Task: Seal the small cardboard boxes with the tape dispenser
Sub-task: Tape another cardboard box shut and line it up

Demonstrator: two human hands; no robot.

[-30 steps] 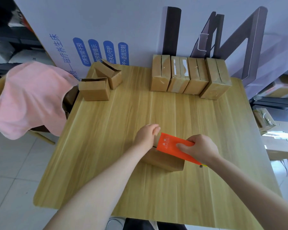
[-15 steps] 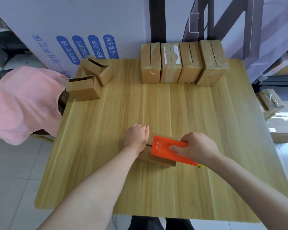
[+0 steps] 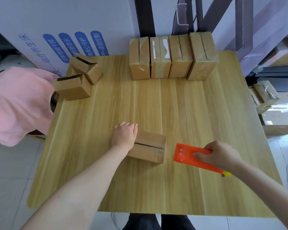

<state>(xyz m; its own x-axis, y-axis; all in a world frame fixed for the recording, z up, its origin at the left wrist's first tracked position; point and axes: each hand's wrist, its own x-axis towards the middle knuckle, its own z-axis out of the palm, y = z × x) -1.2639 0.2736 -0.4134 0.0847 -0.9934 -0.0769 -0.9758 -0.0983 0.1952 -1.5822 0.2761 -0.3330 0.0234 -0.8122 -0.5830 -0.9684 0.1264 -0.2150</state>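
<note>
A small cardboard box (image 3: 149, 147) lies near the middle of the wooden table (image 3: 156, 105), its top seam showing as a dark slit under shiny tape. My left hand (image 3: 125, 136) grips the box's left end, fingers curled over it. My right hand (image 3: 220, 156) holds the orange tape dispenser (image 3: 187, 154) just right of the box, apart from it. A faint strip of clear tape seems to run from the box's right end towards the dispenser.
Several taped boxes (image 3: 171, 57) stand in a row at the table's far edge. Two open boxes (image 3: 78, 78) sit at the far left corner. A pink cloth (image 3: 17, 103) covers something left of the table. More boxes (image 3: 263, 97) lie off the right side.
My right hand has drawn the orange dispenser rightwards off the top of the box, uncovering the taped seam. My left hand has stayed on the box's left end.
</note>
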